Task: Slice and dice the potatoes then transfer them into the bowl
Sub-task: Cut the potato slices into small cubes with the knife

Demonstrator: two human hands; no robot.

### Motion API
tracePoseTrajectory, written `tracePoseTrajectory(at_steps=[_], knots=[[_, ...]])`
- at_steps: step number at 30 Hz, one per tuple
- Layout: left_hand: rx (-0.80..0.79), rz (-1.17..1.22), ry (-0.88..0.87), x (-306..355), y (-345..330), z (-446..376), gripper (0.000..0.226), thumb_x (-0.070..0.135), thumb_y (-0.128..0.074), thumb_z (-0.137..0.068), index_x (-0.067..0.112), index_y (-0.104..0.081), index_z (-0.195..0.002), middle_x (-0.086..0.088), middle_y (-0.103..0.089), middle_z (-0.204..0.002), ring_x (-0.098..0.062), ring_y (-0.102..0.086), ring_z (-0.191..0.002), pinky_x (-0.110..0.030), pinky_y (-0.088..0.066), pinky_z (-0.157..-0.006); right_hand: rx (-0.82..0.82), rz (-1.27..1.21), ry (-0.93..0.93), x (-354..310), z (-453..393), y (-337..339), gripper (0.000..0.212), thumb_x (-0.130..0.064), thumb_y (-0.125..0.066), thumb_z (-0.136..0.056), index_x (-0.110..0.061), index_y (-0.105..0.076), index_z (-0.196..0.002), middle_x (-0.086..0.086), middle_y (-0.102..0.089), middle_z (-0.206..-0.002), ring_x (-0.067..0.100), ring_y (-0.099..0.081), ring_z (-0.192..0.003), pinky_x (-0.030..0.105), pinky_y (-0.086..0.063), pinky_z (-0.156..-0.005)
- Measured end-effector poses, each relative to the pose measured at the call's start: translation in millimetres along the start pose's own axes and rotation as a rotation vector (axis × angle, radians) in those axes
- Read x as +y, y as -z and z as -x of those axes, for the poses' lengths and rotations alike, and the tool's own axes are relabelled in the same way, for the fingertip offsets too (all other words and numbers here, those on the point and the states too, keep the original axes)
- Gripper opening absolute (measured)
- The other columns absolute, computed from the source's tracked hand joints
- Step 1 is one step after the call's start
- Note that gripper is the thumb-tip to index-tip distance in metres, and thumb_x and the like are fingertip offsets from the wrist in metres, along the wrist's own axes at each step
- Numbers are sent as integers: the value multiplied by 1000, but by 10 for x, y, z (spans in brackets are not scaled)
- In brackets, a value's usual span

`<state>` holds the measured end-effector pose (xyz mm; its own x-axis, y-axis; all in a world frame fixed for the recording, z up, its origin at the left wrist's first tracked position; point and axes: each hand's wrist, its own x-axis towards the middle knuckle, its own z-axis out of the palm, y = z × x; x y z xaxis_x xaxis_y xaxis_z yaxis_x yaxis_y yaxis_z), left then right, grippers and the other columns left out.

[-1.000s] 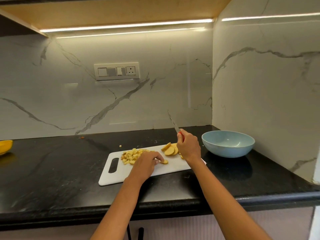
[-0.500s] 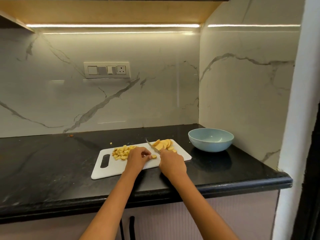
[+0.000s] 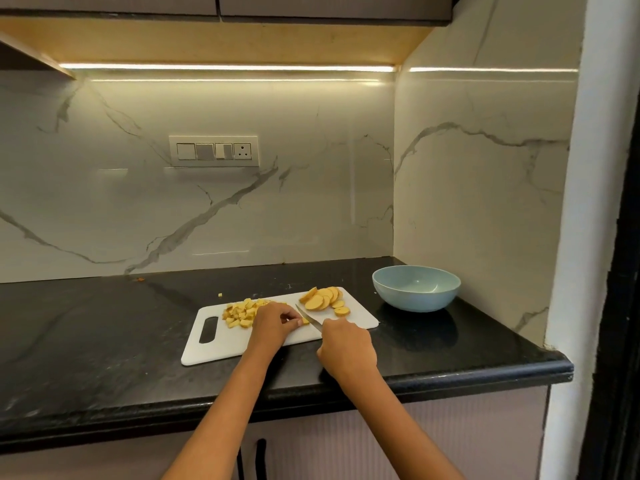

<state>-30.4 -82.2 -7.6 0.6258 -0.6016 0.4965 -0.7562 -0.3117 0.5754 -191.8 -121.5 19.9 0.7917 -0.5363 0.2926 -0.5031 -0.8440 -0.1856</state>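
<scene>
Right grip (image 3: 346, 344) holds thin steel knife (image 3: 308, 317) over smooth board (image 3: 221, 348).

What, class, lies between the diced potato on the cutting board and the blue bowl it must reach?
The diced potato sits at the board's left end. Between it and the bowl are both hands, the knife and the pile of slices. Past the board's right edge, only bare counter shows.

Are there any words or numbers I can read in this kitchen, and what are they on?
None: no words or numbers show anywhere.
The switch panel, bowl, cutting board and knife are all plain, with no label or brand.
</scene>
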Motion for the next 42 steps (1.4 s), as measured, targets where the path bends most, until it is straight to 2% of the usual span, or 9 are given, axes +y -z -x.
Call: tracePoseTrajectory(at_steps=[7, 10, 14, 21, 26, 32, 36, 42], knots=[[-20, 12, 19, -20, -3, -30, 12, 12, -70, -80, 8, -75, -90, -7, -72, -91, -8, -55, -79, -19, -38, -70, -52, 50, 27, -38, -67, 13, 26, -15, -47, -96, -8, -53, -120, 11, -58, -115, 24, -59, -101, 31, -46, -83], [-30, 14, 29, -28, 1, -28, 12, 11, -70, -80, 8, -75, -90, -7, -72, -91, -8, -54, -78, -19, -38, -68, -88, 37, 37, -43, -140, 50, 26, -14, -48, -95, -7, -53, -120, 11, -58, -117, 24, -58, -104, 31, -45, -85], [-32, 22, 26, -38, 2, -39, 11, 11, -72, -79, 8, -75, -88, -7, -72, -89, -7, -53, -73, -12, -36, -58, -132, 9, 45, 0, -211, 109, 29, -14, -52, -94, -6, -52, -122, 11, -58, -119, 24, -57, -107, 30, -44, -88], [-27, 25, 11, -12, 10, -10, 10, 11, -72, -78, 8, -75, -87, -6, -72, -86, -6, -53, -71, -12, -38, -60, -133, -16, 28, 29, -168, 77, 26, -15, -51, -95, -6, -54, -119, 12, -59, -117, 24, -58, -105, 30, -45, -86], [-38, 21, -15, 0, 14, 6, 7, 13, -71, -79, 12, -75, -85, -2, -71, -85, -5, -54, -73, -19, -41, -68, -88, 22, 15, 51, -66, 33, 26, -16, -47, -96, -8, -53, -120, 11, -59, -114, 23, -59, -102, 30, -46, -84], [-34, 23, -37, -9, 18, 9, 6, 13, -71, -79, 12, -75, -84, -2, -71, -85, -2, -50, -67, -16, -38, -65, -44, 140, 94, -67, -70, 11, 27, -7, -41, -98, -6, -52, -122, 12, -58, -119, 26, -59, -105, 34, -47, -85], [-29, 30, -28, -20, 3, 12, 7, 13, -71, -79, 11, -74, -85, -4, -71, -86, -5, -54, -72, -18, -39, -68, -22, 31, 16, -5, -73, -22, 26, -13, -46, -97, -8, -52, -121, 10, -58, -118, 23, -59, -104, 31, -46, -86], [20, 58, -13, -20, 14, -2, 15, 13, -74, -76, 7, -72, -90, -1, -68, -86, -7, -57, -78, -5, -39, -62, 21, -64, -36, 24, -36, -60, 25, -19, -49, -95, -9, -51, -118, 9, -61, -111, 22, -61, -98, 30, -48, -82]])
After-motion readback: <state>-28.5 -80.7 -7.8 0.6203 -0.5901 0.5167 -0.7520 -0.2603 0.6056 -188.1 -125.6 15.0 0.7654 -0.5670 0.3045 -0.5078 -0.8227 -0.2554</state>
